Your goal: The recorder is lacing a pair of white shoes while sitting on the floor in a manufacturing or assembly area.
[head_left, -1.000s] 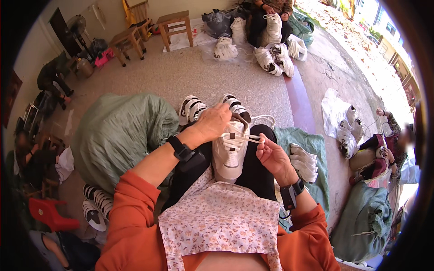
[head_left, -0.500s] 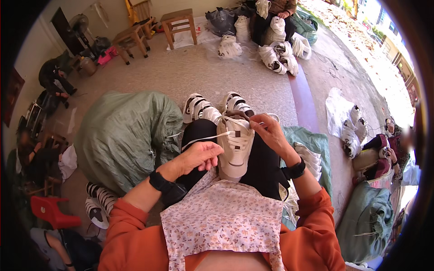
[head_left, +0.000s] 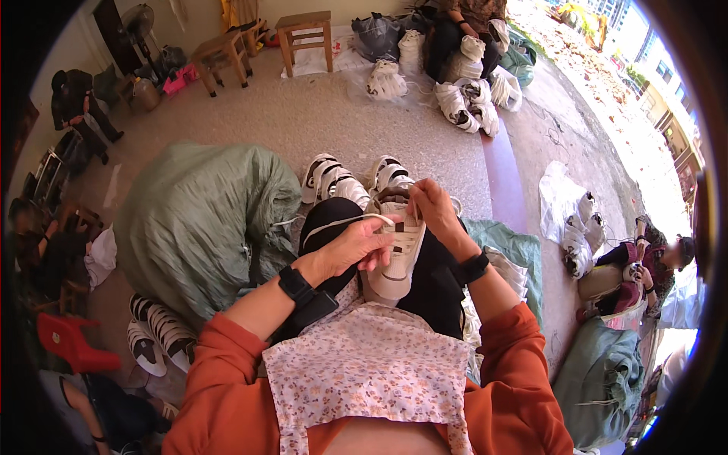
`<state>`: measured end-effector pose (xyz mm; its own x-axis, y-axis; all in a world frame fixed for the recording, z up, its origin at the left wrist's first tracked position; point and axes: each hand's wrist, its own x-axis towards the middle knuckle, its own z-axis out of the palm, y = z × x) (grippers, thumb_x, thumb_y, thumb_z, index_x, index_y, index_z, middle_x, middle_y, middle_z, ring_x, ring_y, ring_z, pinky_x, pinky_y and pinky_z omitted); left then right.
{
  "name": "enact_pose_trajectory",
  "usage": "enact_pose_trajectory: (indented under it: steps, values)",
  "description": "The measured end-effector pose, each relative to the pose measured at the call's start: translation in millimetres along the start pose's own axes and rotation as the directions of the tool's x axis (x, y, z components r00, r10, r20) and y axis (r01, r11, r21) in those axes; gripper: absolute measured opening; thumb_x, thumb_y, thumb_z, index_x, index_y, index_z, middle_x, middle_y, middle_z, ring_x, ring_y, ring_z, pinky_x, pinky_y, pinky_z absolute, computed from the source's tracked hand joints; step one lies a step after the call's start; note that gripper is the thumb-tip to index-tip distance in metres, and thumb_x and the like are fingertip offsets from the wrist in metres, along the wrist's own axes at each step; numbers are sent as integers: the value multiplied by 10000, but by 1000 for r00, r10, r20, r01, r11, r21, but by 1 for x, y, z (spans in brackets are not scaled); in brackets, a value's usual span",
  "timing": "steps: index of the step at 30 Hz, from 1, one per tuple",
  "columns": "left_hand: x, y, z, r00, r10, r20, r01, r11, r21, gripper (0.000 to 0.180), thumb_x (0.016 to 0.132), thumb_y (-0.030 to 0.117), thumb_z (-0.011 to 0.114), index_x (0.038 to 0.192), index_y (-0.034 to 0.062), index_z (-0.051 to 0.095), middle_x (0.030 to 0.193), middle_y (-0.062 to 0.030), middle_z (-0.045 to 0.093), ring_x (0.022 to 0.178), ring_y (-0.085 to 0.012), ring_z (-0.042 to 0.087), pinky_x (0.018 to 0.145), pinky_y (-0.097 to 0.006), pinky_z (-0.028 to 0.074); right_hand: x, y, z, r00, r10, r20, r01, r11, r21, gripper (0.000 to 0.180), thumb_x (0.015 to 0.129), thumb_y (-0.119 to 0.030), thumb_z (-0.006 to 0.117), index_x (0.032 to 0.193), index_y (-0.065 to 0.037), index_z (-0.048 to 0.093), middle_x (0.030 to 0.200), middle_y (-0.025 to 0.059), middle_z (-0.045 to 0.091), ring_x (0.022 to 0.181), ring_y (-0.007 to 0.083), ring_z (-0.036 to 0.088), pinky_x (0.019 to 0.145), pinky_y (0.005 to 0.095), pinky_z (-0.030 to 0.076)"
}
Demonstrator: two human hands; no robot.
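From the head camera, a white sneaker (head_left: 396, 254) lies sole-down on the person's lap at the centre of the view, toe pointing toward six o'clock. The left hand (head_left: 356, 246) sits just at the shoe's nine o'clock side, fingers pinched on a white lace (head_left: 341, 222) that runs taut from the shoe out toward ten o'clock. The right hand (head_left: 434, 208) rests on the shoe's upper end at twelve o'clock, fingers closed on the tongue or lace area; exactly which cannot be told. Both wrists carry dark bands, above orange sleeves and a flowered apron (head_left: 364, 364).

The surface around is a speckled concrete floor (head_left: 303, 114). At nine o'clock from the shoe lies a large, stuffed green sack (head_left: 197, 220), with striped white sneakers (head_left: 155, 334) at its seven o'clock edge. Two more sneakers (head_left: 341, 182) are worn on the person's own feet, just beyond the knees at eleven o'clock. Far off at twelve o'clock stand wooden stools (head_left: 303, 34), and beside them another person sits among heaped white shoes (head_left: 462, 91). At three o'clock a further seated person (head_left: 644, 265) works near a second green sack (head_left: 599, 379).
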<state>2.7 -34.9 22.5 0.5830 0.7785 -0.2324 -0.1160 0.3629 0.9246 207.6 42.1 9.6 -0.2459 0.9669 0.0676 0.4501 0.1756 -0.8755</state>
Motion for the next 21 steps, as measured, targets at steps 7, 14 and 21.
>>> enact_pose_trajectory:
  steps: [7,14,21]
  values:
    - [-12,5,-33,970,132,-206,-193,929,-316,322,998,317,500,1088,19,579,553,50,416,417,-47,376,397,-202,312,-41,2,-32,996,19,-87,68,464,883,121,986,-189,513,1016,-73,530,698,-23,484,606,113,491,626,266,445]
    - [-86,7,-109,728,297,-618,-534,811,-240,239,992,245,523,1097,34,563,646,45,415,518,-51,402,470,-209,346,-117,16,-126,976,-75,-205,218,383,898,81,1000,-122,467,1004,-69,527,568,-68,320,421,39,247,419,218,231]
    - [-124,17,-129,403,131,-906,-698,684,-211,302,953,259,590,1148,29,595,738,40,518,662,-75,507,600,-224,449,-171,81,-179,871,406,-276,-178,786,593,153,950,-192,570,931,-45,604,576,-13,524,408,69,436,429,229,353]
